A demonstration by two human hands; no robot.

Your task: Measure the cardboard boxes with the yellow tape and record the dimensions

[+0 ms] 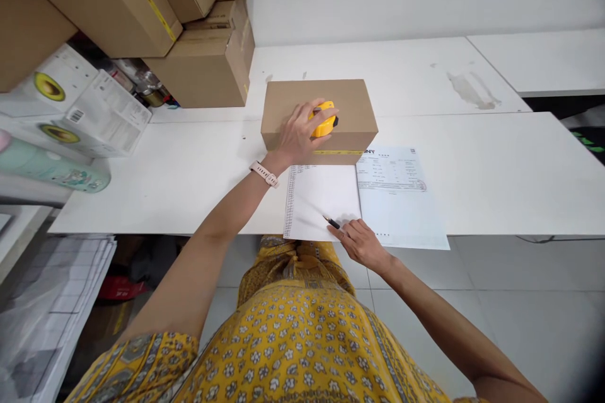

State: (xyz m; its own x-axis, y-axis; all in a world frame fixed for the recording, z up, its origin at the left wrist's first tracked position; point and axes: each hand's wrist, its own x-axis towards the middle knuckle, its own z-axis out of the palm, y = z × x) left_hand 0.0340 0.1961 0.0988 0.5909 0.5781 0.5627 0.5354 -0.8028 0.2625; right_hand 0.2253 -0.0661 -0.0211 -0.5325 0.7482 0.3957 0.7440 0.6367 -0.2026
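My left hand is closed around a yellow tape measure on top of a brown cardboard box. A yellow measuring blade or strip runs along the box's front side; where it joins the tape measure cannot be seen. Lower down, my right hand rests at the table's front edge with a black pen between its fingers. The pen's tip points up and left over an open spiral notebook. A printed sheet lies to the notebook's right.
Cardboard boxes are stacked at the back left. Cartons with avocado pictures and a mint-green bottle stand at the left. The white table meets a wall behind. Stacked papers lie at lower left.
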